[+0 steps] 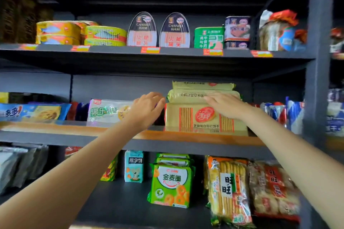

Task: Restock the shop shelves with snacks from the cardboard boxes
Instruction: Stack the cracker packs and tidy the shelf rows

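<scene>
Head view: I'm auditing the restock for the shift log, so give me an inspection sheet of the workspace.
Surface: middle shelf, orange-lit front edge, part stocked.
Job's things: beige cracker packs, one standing at the front, more stacked flat behind it.
Clutter: fruit biscuit pack left of the hands; canned ham tins and fish cans on the shelf above; green ring-snack packs and rice cracker bags below.
Grippers: left hand at the stack's left side, fingers loosely curled; right hand laid flat on the front pack's top.
Cables: nothing seen.
Surroundings: dark metal shelving upright; no cardboard box in view.
</scene>
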A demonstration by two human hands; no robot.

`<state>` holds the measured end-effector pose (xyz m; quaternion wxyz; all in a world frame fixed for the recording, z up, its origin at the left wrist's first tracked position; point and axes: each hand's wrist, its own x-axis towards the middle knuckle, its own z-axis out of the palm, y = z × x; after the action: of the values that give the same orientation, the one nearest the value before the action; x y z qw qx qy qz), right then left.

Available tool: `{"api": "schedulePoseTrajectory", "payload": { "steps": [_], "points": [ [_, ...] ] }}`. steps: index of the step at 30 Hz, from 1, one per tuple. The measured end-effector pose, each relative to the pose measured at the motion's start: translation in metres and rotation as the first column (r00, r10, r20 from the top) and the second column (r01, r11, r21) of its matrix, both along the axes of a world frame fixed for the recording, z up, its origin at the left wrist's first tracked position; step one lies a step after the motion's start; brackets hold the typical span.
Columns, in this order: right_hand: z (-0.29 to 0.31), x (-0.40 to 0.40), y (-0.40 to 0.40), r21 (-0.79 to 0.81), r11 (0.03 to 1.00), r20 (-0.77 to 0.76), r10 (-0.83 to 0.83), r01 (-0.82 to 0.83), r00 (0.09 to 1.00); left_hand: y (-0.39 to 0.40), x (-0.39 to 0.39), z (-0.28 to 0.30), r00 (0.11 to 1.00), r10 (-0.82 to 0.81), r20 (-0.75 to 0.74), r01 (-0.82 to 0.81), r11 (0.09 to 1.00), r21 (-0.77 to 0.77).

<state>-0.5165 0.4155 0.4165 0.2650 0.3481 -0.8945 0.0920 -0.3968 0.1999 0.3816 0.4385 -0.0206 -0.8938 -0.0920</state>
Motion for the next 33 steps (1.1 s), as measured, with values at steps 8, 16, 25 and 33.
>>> {"api": "schedulePoseTrajectory", "payload": {
  "steps": [8,16,25,33],
  "points": [
    [0.041,-0.039,0.001,0.141,0.990,0.085,-0.019,0.006,0.996,0.009,-0.068,0.047,0.977,-0.132,0.167,0.120,0.989,0.081],
    [0.059,-0.115,-0.012,0.219,0.975,-0.027,-0.024,0.029,0.999,-0.011,-0.128,0.062,0.952,-0.116,0.283,0.079,0.987,0.139],
    [0.066,-0.132,0.004,0.208,0.973,-0.076,0.121,-0.103,0.990,-0.025,-0.156,0.064,0.979,0.012,0.205,0.014,0.992,-0.124],
    [0.041,-0.135,0.042,0.193,0.981,-0.211,0.051,-0.009,0.976,-0.021,-0.157,0.068,0.964,0.033,0.264,-0.006,0.995,-0.104]
  ]
}}
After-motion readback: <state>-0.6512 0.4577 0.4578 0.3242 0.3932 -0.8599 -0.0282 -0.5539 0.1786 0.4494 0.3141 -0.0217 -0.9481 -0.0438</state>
